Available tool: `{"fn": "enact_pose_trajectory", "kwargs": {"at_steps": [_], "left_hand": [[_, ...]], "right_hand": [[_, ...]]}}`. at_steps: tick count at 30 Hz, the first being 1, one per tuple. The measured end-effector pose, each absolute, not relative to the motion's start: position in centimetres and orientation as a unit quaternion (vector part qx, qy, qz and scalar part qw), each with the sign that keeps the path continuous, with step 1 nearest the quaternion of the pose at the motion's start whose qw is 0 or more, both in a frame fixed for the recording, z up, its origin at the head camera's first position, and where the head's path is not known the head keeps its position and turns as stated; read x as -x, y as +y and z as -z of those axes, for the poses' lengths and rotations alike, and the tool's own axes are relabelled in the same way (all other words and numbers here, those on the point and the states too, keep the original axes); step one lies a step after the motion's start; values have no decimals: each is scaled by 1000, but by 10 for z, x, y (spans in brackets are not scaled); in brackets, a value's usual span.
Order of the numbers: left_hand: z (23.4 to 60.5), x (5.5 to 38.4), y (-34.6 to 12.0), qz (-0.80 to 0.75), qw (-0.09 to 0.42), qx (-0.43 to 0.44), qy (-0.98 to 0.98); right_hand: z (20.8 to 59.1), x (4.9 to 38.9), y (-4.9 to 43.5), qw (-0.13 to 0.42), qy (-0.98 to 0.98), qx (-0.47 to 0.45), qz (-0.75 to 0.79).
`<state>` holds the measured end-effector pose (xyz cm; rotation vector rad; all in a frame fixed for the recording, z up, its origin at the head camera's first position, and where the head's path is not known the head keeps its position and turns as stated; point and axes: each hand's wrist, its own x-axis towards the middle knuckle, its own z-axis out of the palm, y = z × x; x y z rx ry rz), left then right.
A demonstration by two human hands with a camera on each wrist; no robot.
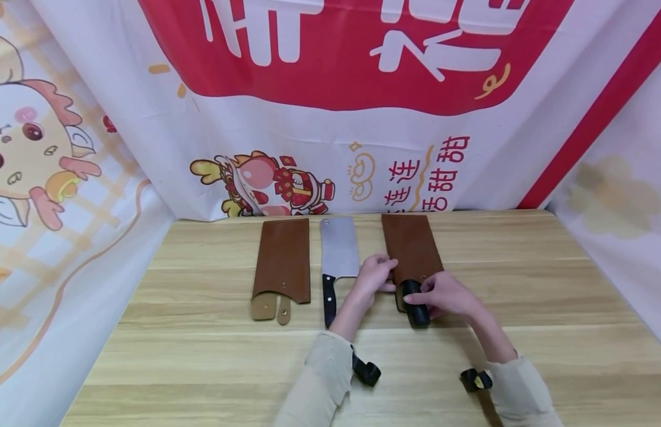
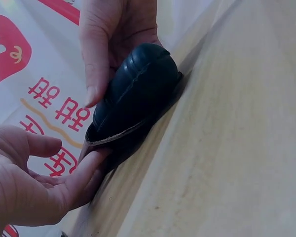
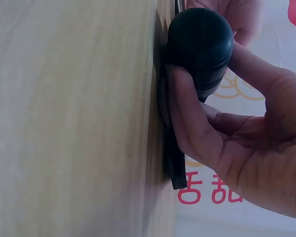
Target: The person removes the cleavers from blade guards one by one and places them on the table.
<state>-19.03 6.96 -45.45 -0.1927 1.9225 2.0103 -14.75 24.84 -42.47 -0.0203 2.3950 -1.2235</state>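
Observation:
A brown leather sheath (image 1: 410, 243) lies at the right of the table, a thick black handle (image 1: 417, 305) sticking out of its near end. My right hand (image 1: 450, 293) grips this handle, thumb on one side and fingers curled round the other. Any blade is hidden inside the leather. My left hand (image 1: 374, 274) holds the sheath's left edge near its mouth; in the left wrist view its digits touch the rim (image 2: 121, 134) beside the handle. To the left lies a cleaver (image 1: 339, 246), its black riveted handle (image 1: 329, 296) partly behind my left forearm.
A second brown sheath (image 1: 282, 255) with snap straps lies flat at the left of the cleaver. The wooden table (image 1: 202, 367) meets a printed white cloth (image 1: 149, 148) at its back and sides. Black straps hang at both wrists.

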Motion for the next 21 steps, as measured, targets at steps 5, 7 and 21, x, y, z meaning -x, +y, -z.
{"fn": "enact_pose_trajectory", "kwargs": {"at_steps": [5, 7, 21], "left_hand": [[451, 191, 68, -719, 188, 79, 665], [449, 191, 68, -722, 191, 72, 661], [440, 193, 69, -760, 177, 30, 625]], "right_hand": [[419, 145, 243, 204, 877, 8, 435], [415, 145, 241, 188, 882, 6, 432], [395, 139, 234, 145, 885, -8, 442]]}}
